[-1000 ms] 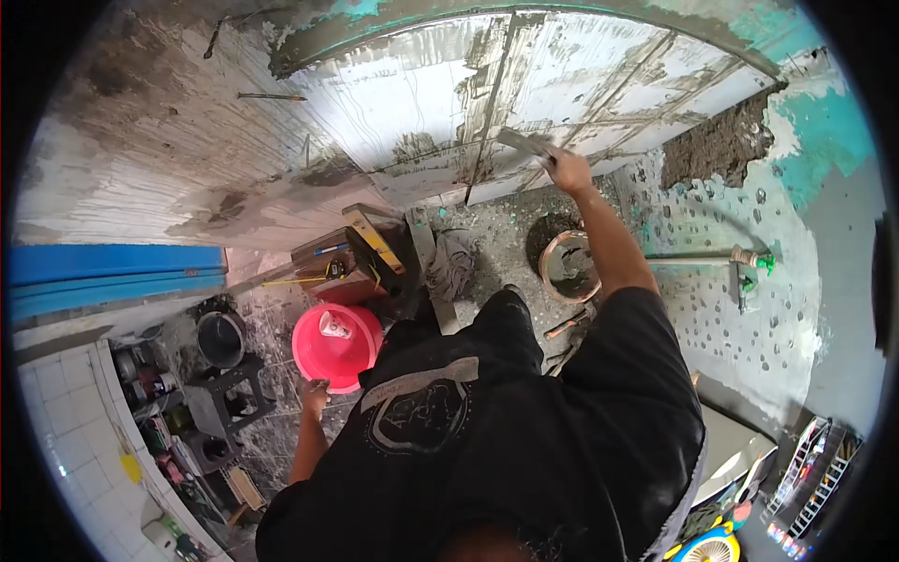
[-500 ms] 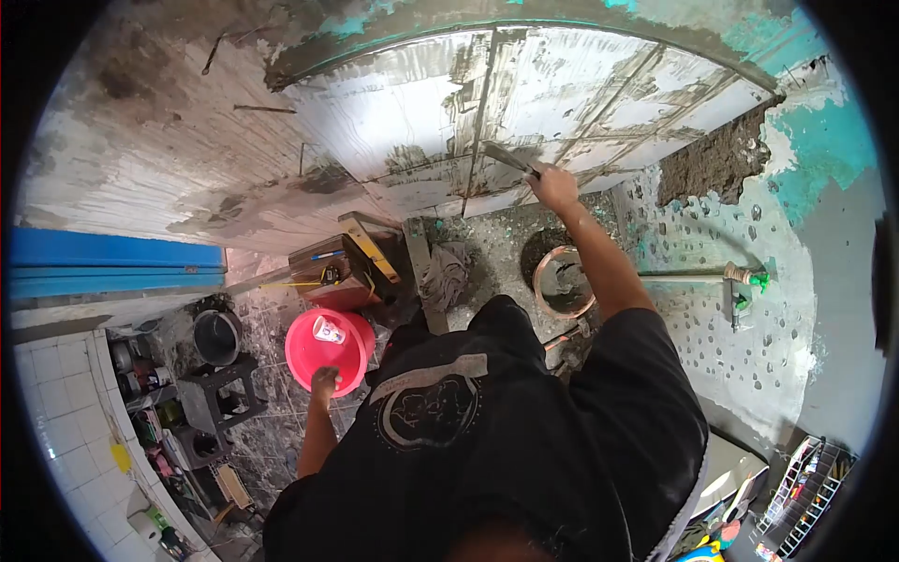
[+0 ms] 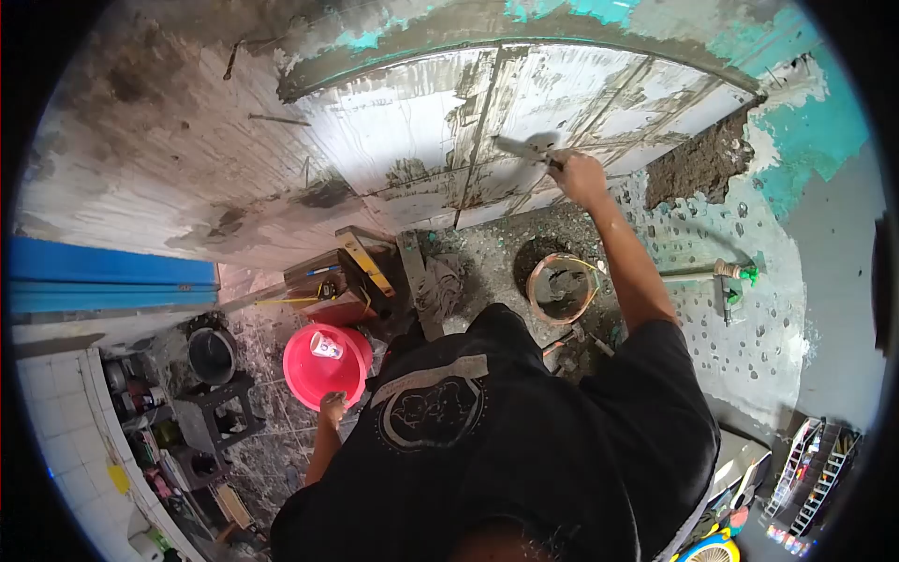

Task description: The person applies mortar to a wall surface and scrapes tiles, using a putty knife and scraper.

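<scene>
My right hand (image 3: pixel 582 178) is wrapped round the handle of a trowel (image 3: pixel 517 148). Its blade points left, close over the white wall tiles (image 3: pixel 412 122), which are smeared with grey mortar along the joints. Low on the left, my left hand (image 3: pixel 332 406) is closed on the near rim of a pink basin (image 3: pixel 298 379). A white cup (image 3: pixel 326 346) with printing lies inside that basin.
A yellow spirit level (image 3: pixel 365 264) and a tape measure (image 3: pixel 327 289) rest by a reddish box. Coiled tubing (image 3: pixel 534 295) lies on the rubble floor. At right, a green-handled tap (image 3: pixel 746 273) juts out; a black bucket (image 3: pixel 213 356) stands left.
My right hand and the trowel have shifted a little right across the tiles. My left hand stays at the basin's rim, and the whole view has tilted slightly.
</scene>
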A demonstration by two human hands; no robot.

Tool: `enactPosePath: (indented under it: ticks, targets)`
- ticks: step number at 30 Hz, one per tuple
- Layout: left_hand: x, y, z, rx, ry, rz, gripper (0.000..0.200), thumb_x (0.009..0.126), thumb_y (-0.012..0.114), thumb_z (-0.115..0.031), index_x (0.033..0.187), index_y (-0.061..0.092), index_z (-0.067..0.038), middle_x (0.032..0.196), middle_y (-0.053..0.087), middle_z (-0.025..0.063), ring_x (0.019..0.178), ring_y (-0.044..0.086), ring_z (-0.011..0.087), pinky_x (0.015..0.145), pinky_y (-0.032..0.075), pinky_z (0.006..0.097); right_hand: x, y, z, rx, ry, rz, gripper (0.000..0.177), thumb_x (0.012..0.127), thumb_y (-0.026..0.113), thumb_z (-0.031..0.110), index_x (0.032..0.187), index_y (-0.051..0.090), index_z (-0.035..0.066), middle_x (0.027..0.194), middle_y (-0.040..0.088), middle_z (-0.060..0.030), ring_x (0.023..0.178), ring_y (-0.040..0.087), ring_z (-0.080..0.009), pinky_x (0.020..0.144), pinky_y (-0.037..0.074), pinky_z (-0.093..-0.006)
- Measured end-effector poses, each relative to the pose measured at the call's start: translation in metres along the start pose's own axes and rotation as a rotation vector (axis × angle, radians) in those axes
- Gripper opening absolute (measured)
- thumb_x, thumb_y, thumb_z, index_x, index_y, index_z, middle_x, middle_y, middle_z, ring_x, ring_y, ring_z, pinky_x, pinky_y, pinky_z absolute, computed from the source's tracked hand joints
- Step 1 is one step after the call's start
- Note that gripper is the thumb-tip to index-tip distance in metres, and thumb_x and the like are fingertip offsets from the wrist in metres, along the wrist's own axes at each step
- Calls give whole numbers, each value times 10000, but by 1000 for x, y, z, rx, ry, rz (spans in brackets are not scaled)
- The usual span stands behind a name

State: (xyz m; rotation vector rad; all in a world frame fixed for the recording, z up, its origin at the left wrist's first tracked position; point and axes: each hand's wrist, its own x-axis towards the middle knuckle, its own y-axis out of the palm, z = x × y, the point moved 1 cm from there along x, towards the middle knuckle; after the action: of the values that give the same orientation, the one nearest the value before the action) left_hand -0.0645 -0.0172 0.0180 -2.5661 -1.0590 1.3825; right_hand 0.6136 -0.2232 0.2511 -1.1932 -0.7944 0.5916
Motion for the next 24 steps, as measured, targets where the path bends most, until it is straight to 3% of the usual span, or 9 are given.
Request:
enactPosePath:
  ticks: [3, 4, 5, 9, 10, 13, 17, 21, 24]
  targets:
    - [8, 2, 15, 27, -72, 38, 232, 769, 563, -300, 867, 561, -90, 663, 574, 44, 460, 461, 126, 360, 334, 265, 8, 25, 8, 33, 30, 245, 332, 727, 582, 283, 1040, 567, 170, 808, 608, -129, 697, 582, -302, 630, 456, -406]
    - [16, 1, 19, 43, -88, 54, 230, 768, 562, -295, 866, 561, -87, 661, 575, 46, 458, 463, 126, 359, 335, 263, 13, 61, -6, -13, -50, 124, 348, 733, 571, 316, 1051, 559, 174, 728, 604, -129, 676, 578, -303, 627, 455, -407]
    - [27, -1, 19, 60, -92, 69, 228, 767, 561, -289, 865, 561, -83, 660, 576, 48, 455, 464, 126, 358, 337, 262, 20, 59, 5, -80, 0, 211, 342, 742, 558, 357, 1029, 566, 171, 680, 596, -124, 671, 576, -304, 614, 453, -408]
    - [60, -22, 5, 89, -108, 79, 221, 764, 557, -268, 862, 561, -70, 654, 579, 54, 446, 472, 127, 352, 343, 256, 15, 19, 5, -8, 78, 31, 323, 766, 526, 395, 970, 582, 151, 699, 594, -130, 675, 575, -306, 597, 448, -413]
    - [69, -30, 1, 87, -101, 76, 220, 763, 556, -263, 861, 561, -66, 653, 580, 56, 444, 474, 127, 351, 345, 254, 8, 24, -6, -78, 144, 127, 338, 772, 510, 414, 974, 580, 151, 708, 598, -131, 684, 576, -308, 606, 451, -406]
    - [95, -46, -13, 68, -43, 70, 215, 761, 553, -247, 859, 561, -56, 648, 583, 61, 437, 479, 128, 347, 349, 250, -25, 24, -16, -6, 131, -97, 347, 769, 506, 426, 970, 583, 152, 743, 604, -126, 685, 577, -310, 608, 455, -401]
    - [114, -65, -18, 167, 33, 73, 230, 756, 553, -245, 864, 559, -43, 654, 589, 64, 433, 484, 128, 341, 350, 250, -25, 21, 17, -6, 131, 65, 347, 765, 510, 433, 945, 583, 145, 789, 604, -120, 697, 574, -322, 594, 457, -405]
    - [97, -72, -47, 120, -101, 51, 242, 760, 555, -265, 860, 557, -45, 642, 580, 59, 455, 489, 130, 360, 356, 251, -32, 53, 32, 33, 159, 188, 327, 765, 506, 393, 992, 562, 164, 781, 598, -141, 735, 570, -327, 655, 448, -425]
    - [58, -71, -84, 131, 16, 5, 238, 765, 555, -263, 862, 557, -46, 635, 574, 58, 456, 479, 129, 387, 365, 244, -55, 91, 23, 35, 215, 219, 334, 776, 490, 397, 1010, 545, 166, 830, 593, -145, 758, 566, -330, 663, 447, -427]
